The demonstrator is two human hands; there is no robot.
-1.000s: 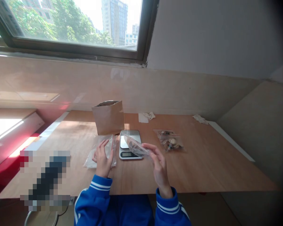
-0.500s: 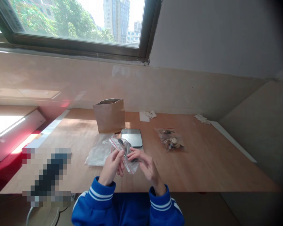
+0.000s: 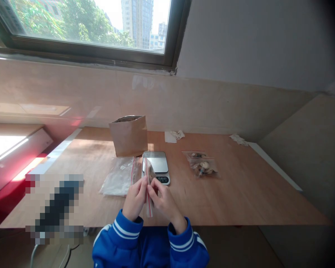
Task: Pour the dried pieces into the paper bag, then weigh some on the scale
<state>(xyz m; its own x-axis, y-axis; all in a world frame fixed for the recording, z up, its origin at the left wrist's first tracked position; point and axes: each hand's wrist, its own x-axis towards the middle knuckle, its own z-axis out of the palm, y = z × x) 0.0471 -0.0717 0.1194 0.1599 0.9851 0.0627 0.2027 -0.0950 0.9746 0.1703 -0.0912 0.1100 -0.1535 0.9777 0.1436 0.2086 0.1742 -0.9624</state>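
Observation:
A clear zip bag (image 3: 150,171) with a red-lined seal and dark contents stands nearly edge-on above the table's front part. My left hand (image 3: 136,197) pinches its seal from the left. Close beside it, my right hand (image 3: 163,199) grips the same bag from the right, fingers curled. Behind the bag lies a digital scale (image 3: 159,162) with a silver plate and dark display. Flat clear bags (image 3: 118,178) rest left of the scale. Two filled zip bags (image 3: 205,167) lie to the right, partly overlapping.
An open brown paper bag (image 3: 130,137) stands behind the flat bags. White paper and a crumpled tissue (image 3: 178,134) lie at the wooden table's (image 3: 254,193) back edge, another tissue (image 3: 238,140) farther right. A blurred dark object is at the left.
The held bag has turned from slanted to almost upright and edge-on. Both hands have drawn together at its seal, and the scale's display has come into view.

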